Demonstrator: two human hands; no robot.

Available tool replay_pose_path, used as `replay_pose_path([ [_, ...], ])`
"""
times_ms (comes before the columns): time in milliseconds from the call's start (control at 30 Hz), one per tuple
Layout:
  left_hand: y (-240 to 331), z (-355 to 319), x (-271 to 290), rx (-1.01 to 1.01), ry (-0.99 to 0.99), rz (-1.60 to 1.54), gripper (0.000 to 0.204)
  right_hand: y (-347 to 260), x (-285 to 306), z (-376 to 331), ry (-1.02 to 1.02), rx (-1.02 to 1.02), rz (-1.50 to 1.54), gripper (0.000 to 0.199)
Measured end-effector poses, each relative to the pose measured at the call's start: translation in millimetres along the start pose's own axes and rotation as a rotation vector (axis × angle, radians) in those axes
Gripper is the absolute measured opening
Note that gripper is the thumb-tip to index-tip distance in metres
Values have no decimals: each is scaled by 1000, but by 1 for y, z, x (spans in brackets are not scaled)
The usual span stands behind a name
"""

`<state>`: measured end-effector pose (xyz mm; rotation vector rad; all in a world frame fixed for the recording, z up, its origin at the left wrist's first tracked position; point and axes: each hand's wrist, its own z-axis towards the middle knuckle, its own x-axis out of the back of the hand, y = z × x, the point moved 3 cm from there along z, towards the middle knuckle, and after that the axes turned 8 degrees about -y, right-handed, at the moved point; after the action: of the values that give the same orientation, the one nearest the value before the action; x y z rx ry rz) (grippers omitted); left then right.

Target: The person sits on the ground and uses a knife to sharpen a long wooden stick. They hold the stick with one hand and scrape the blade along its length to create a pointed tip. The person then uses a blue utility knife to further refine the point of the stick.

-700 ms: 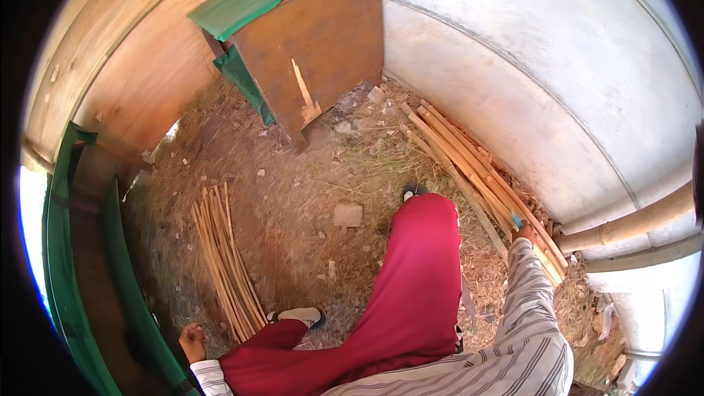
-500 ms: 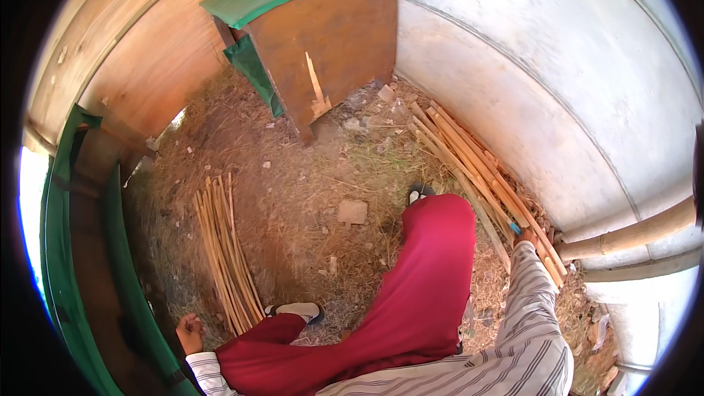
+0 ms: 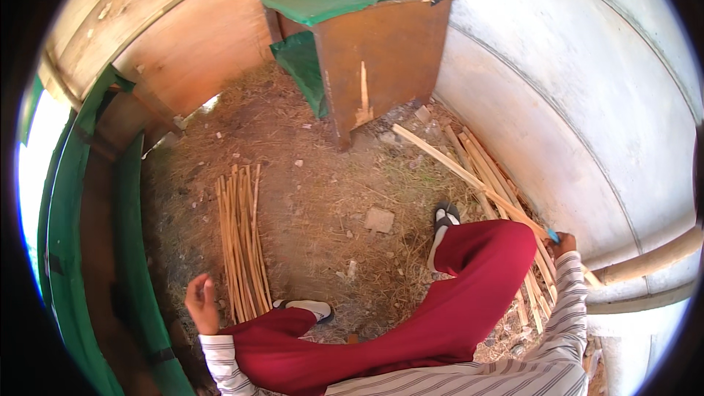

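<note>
My right hand [image 3: 563,243] is closed round a long, pale wooden strip [image 3: 469,177]. The strip slants across a pile of similar strips [image 3: 488,165] on the ground by the pale wall. A small blue object [image 3: 553,235] shows at the same hand's fingers; its kind is unclear. Over by my left leg, my left hand [image 3: 202,306] hangs empty with its fingers apart. Closest to it lies a bundle of thin wooden strips [image 3: 242,242] on the ground.
A brown wooden cabinet [image 3: 389,59] with a green cover stands at the back. Along the left runs a green-edged wooden bench-like structure [image 3: 132,249]. A flat stone [image 3: 379,220] lies between my feet. A bamboo pole [image 3: 649,260] crosses at the right wall.
My right hand has lifted and moved right, swinging one strip up across the pile. My left hand has risen and its fingers have spread. The view has shifted left.
</note>
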<state>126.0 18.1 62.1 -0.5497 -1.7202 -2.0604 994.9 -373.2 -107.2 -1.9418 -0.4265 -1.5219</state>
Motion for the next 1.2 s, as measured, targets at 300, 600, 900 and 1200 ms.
replay_pose_path([
  [300,88,71,-105,112,-386,-939,82,-264,144,30,-450,418,219,24],
  [600,68,122,-126,-44,-219,-1713,96,-430,124,2,-711,711,236,37],
  [900,105,122,-57,-337,-133,-1883,42,-468,106,-70,-137,922,339,42],
  [1200,205,91,-16,-486,-48,-1271,38,-357,80,-267,-788,711,329,57],
])
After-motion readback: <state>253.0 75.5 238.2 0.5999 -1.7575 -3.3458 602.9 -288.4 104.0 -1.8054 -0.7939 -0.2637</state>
